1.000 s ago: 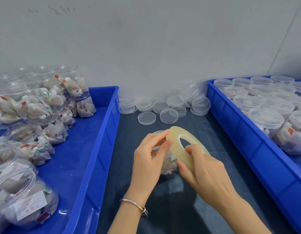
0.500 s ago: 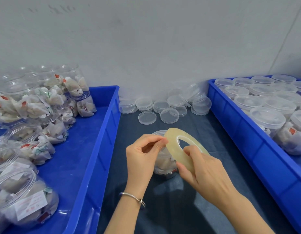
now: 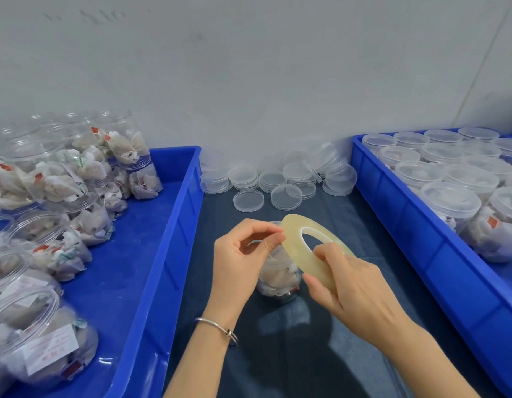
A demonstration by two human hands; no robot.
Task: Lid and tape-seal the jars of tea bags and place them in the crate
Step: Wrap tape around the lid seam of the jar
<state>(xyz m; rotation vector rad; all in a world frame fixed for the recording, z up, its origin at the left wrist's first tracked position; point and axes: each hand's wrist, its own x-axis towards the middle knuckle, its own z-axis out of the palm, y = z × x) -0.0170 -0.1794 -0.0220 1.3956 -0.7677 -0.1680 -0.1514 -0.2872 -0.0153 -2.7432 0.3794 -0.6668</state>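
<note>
A clear jar of tea bags (image 3: 279, 275) stands on the dark table between two blue crates, mostly hidden behind my hands. My right hand (image 3: 355, 291) grips a yellowish roll of clear tape (image 3: 296, 239), tilted above the jar. My left hand (image 3: 243, 254) hovers just left of the roll, thumb and forefinger pinched together at the roll's edge; the tape end itself is too thin to make out. The right crate (image 3: 438, 254) holds several lidded jars (image 3: 450, 205). The left crate (image 3: 163, 254) holds several open jars of tea bags (image 3: 48, 191).
Stacks of clear lids (image 3: 275, 179) and two loose lids (image 3: 248, 200) lie at the back of the table against the grey wall. A silver bracelet (image 3: 220, 330) is on my left wrist. Dark table surface (image 3: 292, 340) shows in front of the jar.
My left hand drew back a little from the roll and now pinches at its edge. The roll and my right hand stayed almost in place.
</note>
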